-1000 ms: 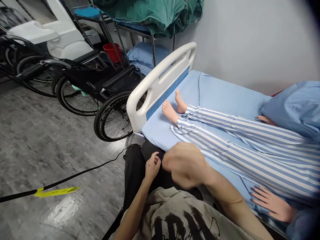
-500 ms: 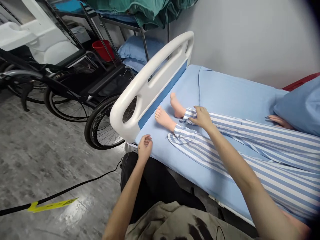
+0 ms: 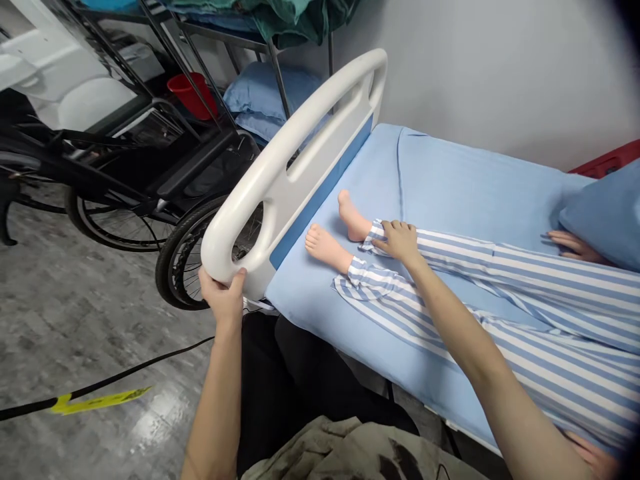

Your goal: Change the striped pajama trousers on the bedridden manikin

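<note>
My left hand [image 3: 223, 297] is wrapped round the near lower corner of the white bed footboard [image 3: 273, 163], with the thumb on the inner side. My right hand [image 3: 400, 241] lies over the far striped trouser leg [image 3: 450, 241], just above the ankle, with its fingers spread on the cloth. Two bare, smooth feet [image 3: 327, 248] of a manikin-like figure stick out of the blue-and-white trousers, toes toward the footboard. The figure lies on a light-blue sheet [image 3: 450, 173]. One of its hands [image 3: 577, 247] shows beside a blue pillow [image 3: 607, 217]; its upper body is out of view.
A black wheelchair [image 3: 193, 167] stands close beyond the footboard. Behind it are a metal rack [image 3: 277, 73] with bedding and a red bucket [image 3: 195, 95]. A black cable [image 3: 140, 367] with a yellow tag [image 3: 100, 400] crosses in front of the grey floor.
My left hand has moved left from above the mattress edge and taken hold of the footboard corner. My right hand stays on the trouser leg. The view has shifted slightly.
</note>
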`<state>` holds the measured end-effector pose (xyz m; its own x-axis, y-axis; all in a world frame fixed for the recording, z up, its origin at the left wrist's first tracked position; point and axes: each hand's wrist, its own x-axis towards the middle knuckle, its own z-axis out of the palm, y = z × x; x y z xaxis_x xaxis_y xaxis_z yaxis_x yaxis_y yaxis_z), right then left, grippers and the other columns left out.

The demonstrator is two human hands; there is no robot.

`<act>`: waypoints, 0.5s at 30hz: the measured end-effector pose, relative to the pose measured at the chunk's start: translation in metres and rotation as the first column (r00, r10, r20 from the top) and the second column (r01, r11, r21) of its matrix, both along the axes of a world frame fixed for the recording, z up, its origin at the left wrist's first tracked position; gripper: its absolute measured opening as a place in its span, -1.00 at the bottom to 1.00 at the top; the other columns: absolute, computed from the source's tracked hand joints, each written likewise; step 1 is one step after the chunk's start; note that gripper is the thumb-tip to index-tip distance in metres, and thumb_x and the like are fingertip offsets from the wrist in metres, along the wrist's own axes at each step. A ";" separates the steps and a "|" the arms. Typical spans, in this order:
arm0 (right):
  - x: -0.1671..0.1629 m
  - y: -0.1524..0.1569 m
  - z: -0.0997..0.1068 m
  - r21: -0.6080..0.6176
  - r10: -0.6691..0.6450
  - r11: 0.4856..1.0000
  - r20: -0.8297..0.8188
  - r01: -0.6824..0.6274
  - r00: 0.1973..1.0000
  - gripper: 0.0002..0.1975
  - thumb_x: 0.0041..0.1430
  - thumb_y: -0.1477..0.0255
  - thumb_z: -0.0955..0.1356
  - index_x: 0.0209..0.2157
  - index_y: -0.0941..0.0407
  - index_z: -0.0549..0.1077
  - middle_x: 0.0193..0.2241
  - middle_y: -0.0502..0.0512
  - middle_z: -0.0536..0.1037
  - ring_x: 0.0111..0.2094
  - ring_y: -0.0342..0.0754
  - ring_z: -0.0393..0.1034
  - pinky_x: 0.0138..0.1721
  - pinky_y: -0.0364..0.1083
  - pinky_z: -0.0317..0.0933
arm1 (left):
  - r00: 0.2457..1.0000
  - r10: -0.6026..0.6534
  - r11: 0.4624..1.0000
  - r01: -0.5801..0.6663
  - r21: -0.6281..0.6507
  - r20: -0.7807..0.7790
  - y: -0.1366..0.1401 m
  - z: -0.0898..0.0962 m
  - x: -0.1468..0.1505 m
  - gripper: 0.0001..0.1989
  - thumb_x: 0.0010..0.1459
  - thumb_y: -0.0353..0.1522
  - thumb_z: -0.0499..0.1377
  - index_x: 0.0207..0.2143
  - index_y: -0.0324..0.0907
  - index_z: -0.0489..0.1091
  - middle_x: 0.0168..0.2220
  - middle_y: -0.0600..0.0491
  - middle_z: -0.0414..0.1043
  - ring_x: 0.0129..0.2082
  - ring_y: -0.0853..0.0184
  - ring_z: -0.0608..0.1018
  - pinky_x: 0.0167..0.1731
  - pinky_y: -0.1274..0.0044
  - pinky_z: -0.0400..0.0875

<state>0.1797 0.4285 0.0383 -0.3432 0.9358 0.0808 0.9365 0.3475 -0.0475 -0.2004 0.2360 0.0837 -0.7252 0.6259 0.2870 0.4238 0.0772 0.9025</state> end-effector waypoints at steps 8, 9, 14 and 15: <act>-0.006 -0.031 0.022 -0.019 0.008 1.000 -0.089 -0.010 0.996 -0.40 0.20 0.26 0.34 0.22 0.23 0.26 0.14 0.38 0.37 0.15 0.26 0.17 0.15 0.16 -0.04 | 1.000 0.005 1.000 -0.005 -0.005 -0.007 0.009 -0.011 -0.018 -0.43 -0.18 -0.24 0.38 -0.14 -0.43 0.48 -0.19 -0.16 0.55 -0.23 0.17 0.58 -0.09 0.26 0.48; -0.005 -0.042 0.024 0.020 -0.002 1.000 -0.120 0.004 0.993 -0.40 0.21 0.29 0.33 0.22 0.23 0.25 0.17 0.37 0.34 0.18 0.25 0.14 0.18 0.17 -0.06 | 1.000 0.003 1.000 -0.003 -0.004 -0.027 0.011 -0.011 -0.018 -0.43 -0.16 -0.23 0.38 -0.12 -0.43 0.48 -0.17 -0.17 0.55 -0.21 0.14 0.59 -0.09 0.24 0.49; 0.007 -0.105 0.024 0.095 -0.041 0.993 -0.302 0.073 0.952 -0.53 0.28 0.27 0.29 0.15 0.22 0.34 0.18 0.33 0.34 0.19 0.16 0.16 0.19 0.09 0.05 | 0.999 -0.043 0.999 0.043 -0.003 -0.028 0.016 -0.008 -0.011 -0.42 -0.07 -0.18 0.34 -0.05 -0.38 0.44 -0.06 -0.18 0.53 -0.11 0.03 0.59 -0.09 0.24 0.51; 0.009 -0.115 0.024 0.092 -0.048 0.992 -0.323 0.082 0.945 -0.57 0.30 0.28 0.28 0.11 0.21 0.36 0.14 0.32 0.37 0.16 0.13 0.20 0.17 0.07 0.08 | 0.999 -0.044 0.999 0.044 -0.002 -0.015 0.015 -0.006 -0.010 -0.41 -0.08 -0.18 0.35 -0.05 -0.39 0.43 -0.06 -0.18 0.53 -0.11 0.02 0.59 -0.10 0.24 0.52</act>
